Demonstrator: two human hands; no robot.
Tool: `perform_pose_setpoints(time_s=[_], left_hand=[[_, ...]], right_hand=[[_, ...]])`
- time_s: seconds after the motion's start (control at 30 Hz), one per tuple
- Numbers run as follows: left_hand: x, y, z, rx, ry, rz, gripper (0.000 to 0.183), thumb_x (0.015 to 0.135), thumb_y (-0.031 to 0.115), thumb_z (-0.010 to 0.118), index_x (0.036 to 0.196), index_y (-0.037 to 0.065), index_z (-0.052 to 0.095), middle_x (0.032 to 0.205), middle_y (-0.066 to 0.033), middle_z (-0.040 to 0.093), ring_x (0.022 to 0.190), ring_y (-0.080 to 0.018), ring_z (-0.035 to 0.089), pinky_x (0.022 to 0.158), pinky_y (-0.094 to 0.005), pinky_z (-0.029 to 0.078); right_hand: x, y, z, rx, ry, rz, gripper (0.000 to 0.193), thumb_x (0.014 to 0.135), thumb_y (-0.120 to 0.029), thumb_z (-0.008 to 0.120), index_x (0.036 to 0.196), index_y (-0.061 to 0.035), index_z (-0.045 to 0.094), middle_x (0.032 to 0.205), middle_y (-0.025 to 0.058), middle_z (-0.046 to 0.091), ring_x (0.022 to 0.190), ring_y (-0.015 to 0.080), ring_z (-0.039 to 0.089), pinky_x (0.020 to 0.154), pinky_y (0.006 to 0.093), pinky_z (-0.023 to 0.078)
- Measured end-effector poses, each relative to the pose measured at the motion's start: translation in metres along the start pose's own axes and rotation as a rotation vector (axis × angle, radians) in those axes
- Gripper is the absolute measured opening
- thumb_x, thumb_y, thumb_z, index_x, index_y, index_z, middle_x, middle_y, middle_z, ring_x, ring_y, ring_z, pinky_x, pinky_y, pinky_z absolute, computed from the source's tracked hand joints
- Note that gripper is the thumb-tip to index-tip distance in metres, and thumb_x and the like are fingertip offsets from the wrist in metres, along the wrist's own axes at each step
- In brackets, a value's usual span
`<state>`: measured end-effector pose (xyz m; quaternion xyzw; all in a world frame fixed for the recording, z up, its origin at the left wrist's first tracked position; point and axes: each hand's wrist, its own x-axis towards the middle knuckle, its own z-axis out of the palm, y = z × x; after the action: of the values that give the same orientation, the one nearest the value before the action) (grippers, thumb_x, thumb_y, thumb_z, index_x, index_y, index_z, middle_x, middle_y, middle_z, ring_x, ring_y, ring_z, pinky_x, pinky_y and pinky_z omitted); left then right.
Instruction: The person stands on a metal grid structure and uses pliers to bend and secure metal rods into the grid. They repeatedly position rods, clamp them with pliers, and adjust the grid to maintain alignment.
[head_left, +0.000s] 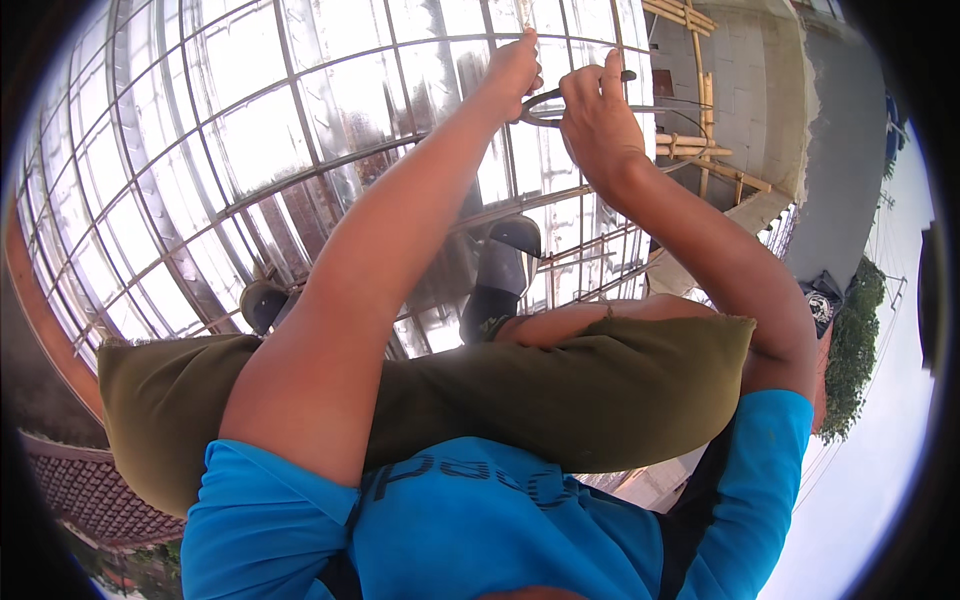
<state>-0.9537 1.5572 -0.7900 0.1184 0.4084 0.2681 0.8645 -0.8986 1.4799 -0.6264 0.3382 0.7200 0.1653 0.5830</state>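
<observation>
My left hand [514, 72] is closed just below a crossing of the steel rebar grid [440, 42], its thumb and fingertips pressed together near a bar. What it pinches, if anything, is too small and washed out by glare to name. To its right, my right hand [603, 112] grips dark-handled pincers [541, 98], fingers over the handles and one finger raised. The pincers' handles spread apart toward the right hand, and their narrow end points left beside my left wrist. The jaws are hard to make out.
Shiny corrugated metal decking [240, 150] lies under the rebar. My shoes [515, 235] rest on the grid, knees bent. Bamboo poles [700, 150] and a concrete wall [765, 100] stand to the right. A tiled roof [95, 495] shows at lower left, trees [855, 350] at right.
</observation>
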Motion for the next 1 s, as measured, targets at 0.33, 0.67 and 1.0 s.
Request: perform_pose_setpoints(time_s=[0.33, 0.67, 1.0], left_hand=[[-0.017, -0.009, -0.005, 0.554, -0.642, 0.158, 0.028, 0.099, 0.015, 0.056, 0.119, 0.001, 0.070, 0.105, -0.0082, 0.072, 0.102, -0.0191, 0.067, 0.096, -0.0356, 0.051], [-0.067, -0.050, 0.006, 1.149, -0.278, 0.873, 0.033, 0.070, 0.014, 0.084, 0.099, 0.011, 0.069, 0.088, -0.0091, 0.075, 0.086, -0.0365, 0.075, 0.074, -0.0484, 0.059], [-0.043, -0.017, 0.020, 1.216, -0.325, 0.412, 0.030, 0.073, 0.019, 0.080, 0.100, 0.009, 0.076, 0.093, -0.0152, 0.078, 0.095, -0.0369, 0.076, 0.086, -0.0477, 0.060]], right_hand=[[0.009, 0.029, 0.034, 0.839, -0.141, -0.116, 0.031, 0.094, -0.020, 0.079, 0.112, 0.0042, 0.072, 0.083, 0.0154, 0.075, 0.075, 0.0260, 0.077, 0.063, 0.0398, 0.061], [-0.002, 0.055, 0.005, 1.323, -0.592, -0.070, 0.047, 0.089, -0.033, 0.089, 0.104, 0.0027, 0.062, 0.079, 0.0114, 0.071, 0.073, 0.0244, 0.074, 0.068, 0.0416, 0.058], [-0.033, 0.046, -0.042, 0.347, 0.177, 0.056, 0.070, 0.091, -0.030, 0.076, 0.149, 0.0008, 0.056, 0.139, 0.0107, 0.059, 0.133, 0.0250, 0.055, 0.115, 0.0464, 0.044]])
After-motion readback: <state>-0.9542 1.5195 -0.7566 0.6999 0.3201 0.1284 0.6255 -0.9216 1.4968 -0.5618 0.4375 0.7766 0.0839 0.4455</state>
